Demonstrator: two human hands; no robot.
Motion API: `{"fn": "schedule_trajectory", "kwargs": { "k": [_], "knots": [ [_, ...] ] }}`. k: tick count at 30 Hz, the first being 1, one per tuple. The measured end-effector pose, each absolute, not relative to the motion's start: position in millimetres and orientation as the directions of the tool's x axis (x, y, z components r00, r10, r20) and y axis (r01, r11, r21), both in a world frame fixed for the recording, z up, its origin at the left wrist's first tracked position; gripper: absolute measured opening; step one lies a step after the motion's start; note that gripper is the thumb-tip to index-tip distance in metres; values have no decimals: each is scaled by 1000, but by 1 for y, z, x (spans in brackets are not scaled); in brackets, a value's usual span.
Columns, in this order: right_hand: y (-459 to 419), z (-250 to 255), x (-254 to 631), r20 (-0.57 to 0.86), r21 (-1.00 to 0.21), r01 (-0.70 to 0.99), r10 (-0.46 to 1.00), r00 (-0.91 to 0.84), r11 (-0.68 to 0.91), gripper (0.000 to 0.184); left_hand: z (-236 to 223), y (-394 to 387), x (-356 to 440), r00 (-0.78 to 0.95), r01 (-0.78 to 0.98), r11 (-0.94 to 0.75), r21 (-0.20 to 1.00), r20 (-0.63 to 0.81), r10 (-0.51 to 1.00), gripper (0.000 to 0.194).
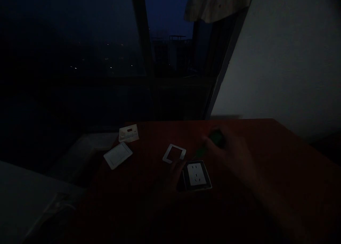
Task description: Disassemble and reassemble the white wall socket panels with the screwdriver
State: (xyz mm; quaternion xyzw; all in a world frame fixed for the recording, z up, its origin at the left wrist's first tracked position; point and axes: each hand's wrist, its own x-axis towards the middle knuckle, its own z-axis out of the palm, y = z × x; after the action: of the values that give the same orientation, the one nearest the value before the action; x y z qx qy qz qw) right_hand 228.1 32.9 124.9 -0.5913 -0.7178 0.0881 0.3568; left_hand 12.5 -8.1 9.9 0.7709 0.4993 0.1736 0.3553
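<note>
A wall socket [197, 174] with a white slotted face and a dark surround lies on the reddish table. My left hand [172, 178] is at its left side, with the fingers closed against its edge; deep shadow hides much of this hand. My right hand [231, 149] is wrapped round the handle of a green screwdriver [201, 151]. The shaft slants down to the left, and its tip is near the socket's upper edge; whether it touches is too dark to tell. Just beyond my left fingers lies a white square frame [167, 154].
Toward the table's [266, 141] left edge lie a white rectangular plate [118, 155] and a cream box-like piece [129, 133] with a small cutout. A dark window stands behind the table, a pale wall [279, 59] to the right. The room is very dim.
</note>
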Motion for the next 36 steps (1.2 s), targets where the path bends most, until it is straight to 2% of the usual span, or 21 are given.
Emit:
{"fn": "schedule_trajectory", "kwargs": {
  "k": [3, 4, 6, 9, 11, 13, 15, 18, 22, 25, 28, 32, 36],
  "knots": [
    [48, 94, 253, 298, -806, 572, 939, 169, 153, 38, 12, -3, -1, 409, 662, -271, 699, -34, 912, 84],
    [50, 81, 260, 209, -883, 462, 951, 226, 84, 38, 13, -1, -6, 379, 674, -282, 683, 8, 925, 74],
    [50, 54, 268, -32, -982, 172, 972, 231, -73, 35, 12, 5, -14, 302, 724, -295, 624, 99, 948, 51],
    [43, 18, 270, -297, -946, -195, 936, 188, -260, 28, 7, 12, -21, 248, 807, -323, 495, 212, 945, 38],
    [37, 3, 267, -382, -897, -277, 920, 89, -346, 30, 3, 16, -22, 291, 820, -367, 438, 234, 928, 38],
    [33, -4, 264, -393, -887, -283, 918, 52, -364, 35, 0, 18, -22, 323, 822, -386, 419, 214, 922, 34],
    [31, -5, 262, -345, -910, -259, 938, 40, -324, 36, -2, 19, -22, 324, 827, -376, 418, 192, 927, 26],
    [30, -4, 260, -257, -946, -207, 966, 4, -251, 31, -2, 20, -24, 314, 827, -368, 426, 195, 929, 18],
    [28, -4, 258, -260, -949, -179, 966, -18, -259, 25, -2, 18, -25, 298, 822, -363, 439, 211, 931, 8],
    [27, -3, 255, -259, -949, -174, 965, -40, -262, 24, 0, 15, -21, 258, 817, -347, 460, 246, 934, 7],
    [23, 1, 250, -227, -970, -78, 972, -64, -232, 20, 8, 10, -13, 260, 806, -365, 466, 274, 926, 7],
    [19, 9, 245, -194, -981, 43, 977, -87, -191, 33, 26, 1, 2, 329, 785, -435, 441, 298, 896, 6],
    [14, 15, 241, -161, -985, 88, 981, -108, -151, 41, 43, -10, 19, 395, 750, -473, 462, 261, 881, 5]
  ]
}}
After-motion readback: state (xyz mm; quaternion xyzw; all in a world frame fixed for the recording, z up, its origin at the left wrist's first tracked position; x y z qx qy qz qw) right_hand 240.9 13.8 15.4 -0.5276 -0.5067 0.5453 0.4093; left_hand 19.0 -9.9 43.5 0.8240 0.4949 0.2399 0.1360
